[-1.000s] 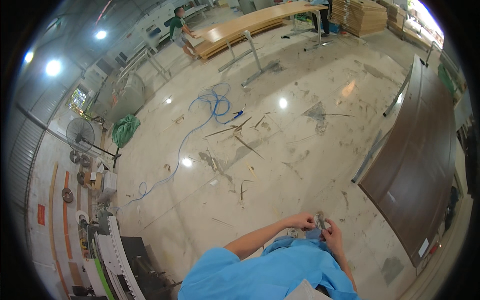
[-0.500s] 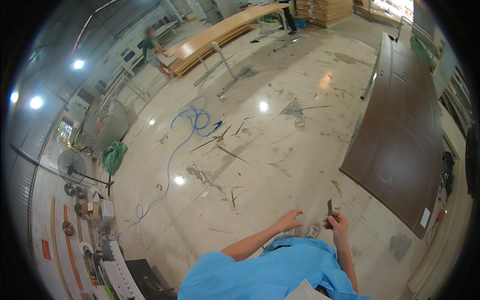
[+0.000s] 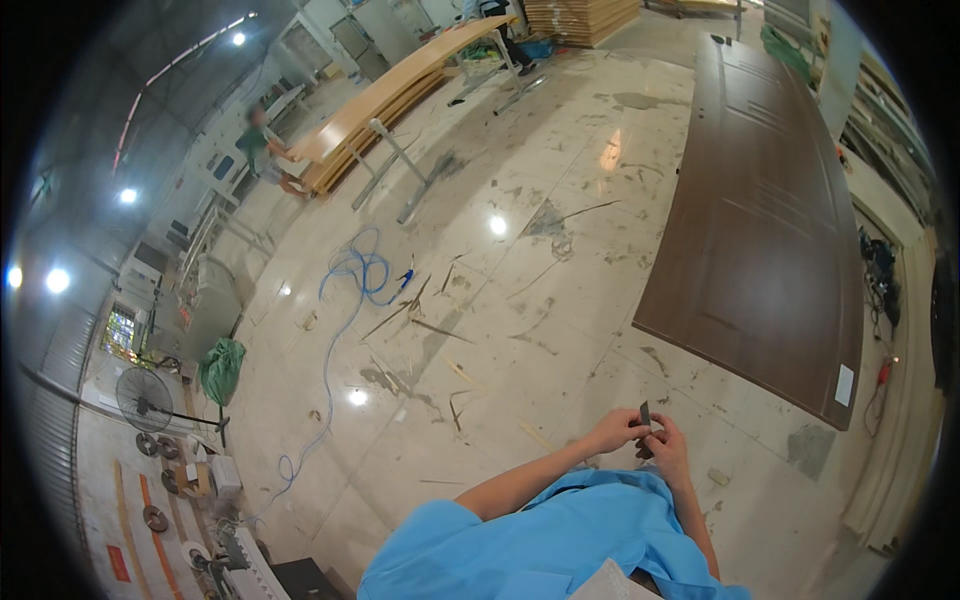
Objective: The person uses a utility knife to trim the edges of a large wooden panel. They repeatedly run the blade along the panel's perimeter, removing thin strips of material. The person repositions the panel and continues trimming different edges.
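Note:
In front of my body a small dark flat strip (image 3: 645,411) stands up between my hands; its exact kind is too small to make out. My right hand (image 3: 669,452) is closed on its lower part. From the other side my left hand (image 3: 616,432) meets it, fingers drawn together against the strip. To the right of my hands, a large brown panelled door (image 3: 755,230) lies raised above the floor, with a white label (image 3: 845,384) at its near corner.
Wood scraps (image 3: 422,308) and a coiled blue air hose (image 3: 357,270) lie on the floor ahead. A stand fan (image 3: 146,398) and a green bag (image 3: 222,370) are at left. Far off, a person (image 3: 262,150) is beside a long stack of boards (image 3: 390,85).
My left hand has moved right and joined my right hand at the dark strip. The view has turned, so the door sits farther left in the picture.

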A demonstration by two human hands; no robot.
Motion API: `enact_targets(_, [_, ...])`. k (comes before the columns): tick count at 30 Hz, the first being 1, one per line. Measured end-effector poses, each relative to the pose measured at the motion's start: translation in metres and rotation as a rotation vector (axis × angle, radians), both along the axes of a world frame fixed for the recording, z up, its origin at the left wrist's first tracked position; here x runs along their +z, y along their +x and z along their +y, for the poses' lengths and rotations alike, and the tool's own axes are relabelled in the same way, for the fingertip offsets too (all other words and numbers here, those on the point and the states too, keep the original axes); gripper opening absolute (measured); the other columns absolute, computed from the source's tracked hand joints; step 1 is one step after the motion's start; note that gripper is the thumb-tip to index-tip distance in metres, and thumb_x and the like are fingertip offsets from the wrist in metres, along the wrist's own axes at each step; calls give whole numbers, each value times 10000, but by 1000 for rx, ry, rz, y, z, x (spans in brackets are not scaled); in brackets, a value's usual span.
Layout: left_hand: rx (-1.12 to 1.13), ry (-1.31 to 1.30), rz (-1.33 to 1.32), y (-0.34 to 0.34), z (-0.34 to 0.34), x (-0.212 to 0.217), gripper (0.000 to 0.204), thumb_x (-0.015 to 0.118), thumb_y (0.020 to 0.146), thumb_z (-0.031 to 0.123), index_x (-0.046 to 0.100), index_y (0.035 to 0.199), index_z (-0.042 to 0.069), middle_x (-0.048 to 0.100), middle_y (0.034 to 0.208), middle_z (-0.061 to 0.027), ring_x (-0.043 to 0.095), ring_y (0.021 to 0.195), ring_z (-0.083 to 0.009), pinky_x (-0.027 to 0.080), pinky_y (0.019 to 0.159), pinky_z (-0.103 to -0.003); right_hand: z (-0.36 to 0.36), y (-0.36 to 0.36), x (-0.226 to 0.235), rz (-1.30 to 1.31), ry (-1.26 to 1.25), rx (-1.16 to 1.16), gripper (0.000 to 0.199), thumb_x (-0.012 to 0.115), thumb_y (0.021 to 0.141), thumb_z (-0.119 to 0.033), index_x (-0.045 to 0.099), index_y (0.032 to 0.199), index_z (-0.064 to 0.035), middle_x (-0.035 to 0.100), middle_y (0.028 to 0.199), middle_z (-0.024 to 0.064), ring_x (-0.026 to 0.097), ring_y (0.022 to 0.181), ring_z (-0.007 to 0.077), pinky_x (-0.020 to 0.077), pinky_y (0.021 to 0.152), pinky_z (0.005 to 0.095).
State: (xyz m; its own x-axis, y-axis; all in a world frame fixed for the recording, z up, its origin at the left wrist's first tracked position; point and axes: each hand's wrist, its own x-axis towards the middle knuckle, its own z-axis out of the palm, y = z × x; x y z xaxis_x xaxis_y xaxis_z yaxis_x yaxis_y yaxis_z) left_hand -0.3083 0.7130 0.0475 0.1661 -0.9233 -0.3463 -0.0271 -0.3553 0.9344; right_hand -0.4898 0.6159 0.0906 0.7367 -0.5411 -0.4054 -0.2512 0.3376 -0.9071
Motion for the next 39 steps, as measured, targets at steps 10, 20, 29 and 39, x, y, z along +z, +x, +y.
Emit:
enact_targets(10, [-171, 42, -109, -94, -130, 1, 245, 768, 998, 306, 782, 1066, 71, 755, 879, -91, 679, 804, -221, 531, 741, -392, -140, -119, -15, 25, -22, 216, 412, 604, 1065, 16, 548, 1473, 16, 785, 940, 167, 789, 792, 237, 631, 692, 361])
enact_targets(20, [-323, 155, -416, -218, -245, 49, 269, 810, 926, 359, 807, 1012, 104, 788, 896, -115, 736, 846, -308, 545, 753, -449, -238, -252, -6, -30, 127, 166, 207, 614, 1080, 5, 640, 1285, 14, 792, 958, 138, 800, 844, 225, 623, 703, 337])
enact_targets(29, [-399, 178, -446, -234, -247, 55, 275, 828, 897, 373, 818, 991, 115, 805, 922, -111, 758, 881, -316, 561, 758, -447, -227, -274, 0, 7, 0, 162, 121, 626, 1067, -5, 670, 1179, 10, 788, 930, 119, 770, 811, 191, 602, 689, 329])
enact_targets(39, [-270, 321, -477, -214, -200, 26, 404, 752, 929, 515, 807, 844, 123, 779, 816, -92, 748, 798, -291, 560, 727, -464, -284, -339, -9, -7, -245, -297, 103, 671, 1087, -109, 710, 1081, -13, 755, 894, 48, 725, 808, 134, 565, 741, 276])
